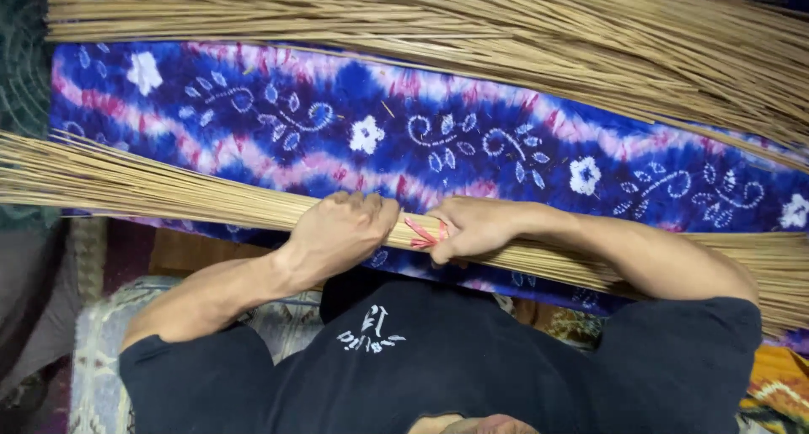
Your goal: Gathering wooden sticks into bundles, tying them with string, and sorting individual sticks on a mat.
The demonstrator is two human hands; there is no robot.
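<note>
Bundled tan sticks [168, 194] are lying across the blue flowered cloth [472, 131] near the person's chest, the left hand [337, 232] curling closed over them, seemingly keeping the stalks gathered, while the right hand [476, 227] is pinching a red strip [424, 234] against them.

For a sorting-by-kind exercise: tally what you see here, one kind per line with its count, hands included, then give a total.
Bundles of thin tan sticks: 2 (near bundle, far bundle)
Red ties: 1 (red tie)
Blue patterned cloths: 1 (cloth)
Hands: 2 (left hand, right hand), both on the near bundle
Total: 6
</note>
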